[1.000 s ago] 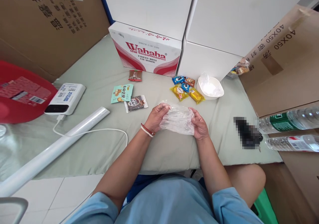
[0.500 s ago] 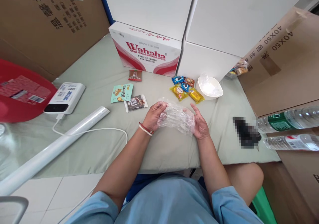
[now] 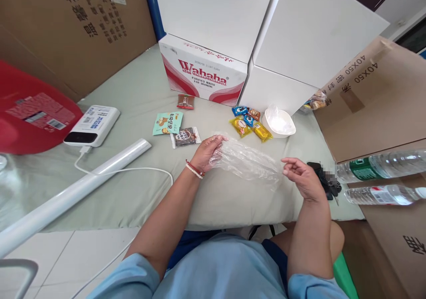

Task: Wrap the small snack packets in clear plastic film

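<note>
Between both hands' closed fingers, left hand [image 3: 208, 150] to right hand [image 3: 299, 179], a stretched clear plastic bag [image 3: 248, 162].

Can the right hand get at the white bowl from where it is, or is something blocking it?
Probably yes. The right hand pinches one end of the clear plastic bag, so it would have to let go first. The white bowl sits beyond it on the green cloth, with nothing between them.

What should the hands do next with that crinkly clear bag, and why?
Probably pull its mouth open. The left hand and right hand hold the clear bag stretched flat between them above the green mat, and the snack packets lie just beyond it, none inside.
</note>
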Available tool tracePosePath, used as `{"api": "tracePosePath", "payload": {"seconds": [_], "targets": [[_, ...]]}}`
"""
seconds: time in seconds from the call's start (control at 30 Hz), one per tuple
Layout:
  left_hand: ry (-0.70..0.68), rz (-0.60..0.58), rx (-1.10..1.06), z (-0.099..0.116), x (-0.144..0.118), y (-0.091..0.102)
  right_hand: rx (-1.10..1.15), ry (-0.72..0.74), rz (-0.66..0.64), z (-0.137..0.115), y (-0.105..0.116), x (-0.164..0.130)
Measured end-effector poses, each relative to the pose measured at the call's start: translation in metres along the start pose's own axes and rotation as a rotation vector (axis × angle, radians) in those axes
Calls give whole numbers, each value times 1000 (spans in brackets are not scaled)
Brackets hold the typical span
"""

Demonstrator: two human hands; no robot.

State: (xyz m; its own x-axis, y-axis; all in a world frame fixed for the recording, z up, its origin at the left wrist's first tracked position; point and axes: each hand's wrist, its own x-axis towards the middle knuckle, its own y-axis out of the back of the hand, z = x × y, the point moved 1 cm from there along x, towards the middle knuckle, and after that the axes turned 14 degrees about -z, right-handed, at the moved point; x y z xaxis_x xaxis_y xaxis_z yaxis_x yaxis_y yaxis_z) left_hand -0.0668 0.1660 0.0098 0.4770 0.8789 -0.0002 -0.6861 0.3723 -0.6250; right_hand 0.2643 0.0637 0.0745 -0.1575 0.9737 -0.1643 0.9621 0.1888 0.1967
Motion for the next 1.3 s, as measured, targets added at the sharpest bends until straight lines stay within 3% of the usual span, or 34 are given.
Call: {"api": "tracePosePath", "payload": {"seconds": [0.1, 0.2, 0.27, 0.4, 0.57, 0.83, 1.1, 1.3], "targets": [[-10, 30, 53, -3, 2, -2, 14, 76, 307, 2, 9, -4], [-51, 24, 67, -4, 1, -7, 40, 150, 504, 4, -7, 4], [-63, -13, 40, -3, 0, -11, 22, 170, 437, 2, -29, 11], [-14, -111, -46, -1, -3, -18, -148, 212, 152, -11, -77, 26], [8, -166, -67, -2, -5, -22, -455, 340, 6, -33, -106, 56], [-77, -168, 71, -15, -5, -20, -519, 398, -133, -49, -121, 124], [-185, 100, 71, -10, 1, -19, -526, 339, -112, -45, -124, 121], [-154, 177, 6, -13, 3, -17, -531, 349, -66, -41, -118, 122]]}}
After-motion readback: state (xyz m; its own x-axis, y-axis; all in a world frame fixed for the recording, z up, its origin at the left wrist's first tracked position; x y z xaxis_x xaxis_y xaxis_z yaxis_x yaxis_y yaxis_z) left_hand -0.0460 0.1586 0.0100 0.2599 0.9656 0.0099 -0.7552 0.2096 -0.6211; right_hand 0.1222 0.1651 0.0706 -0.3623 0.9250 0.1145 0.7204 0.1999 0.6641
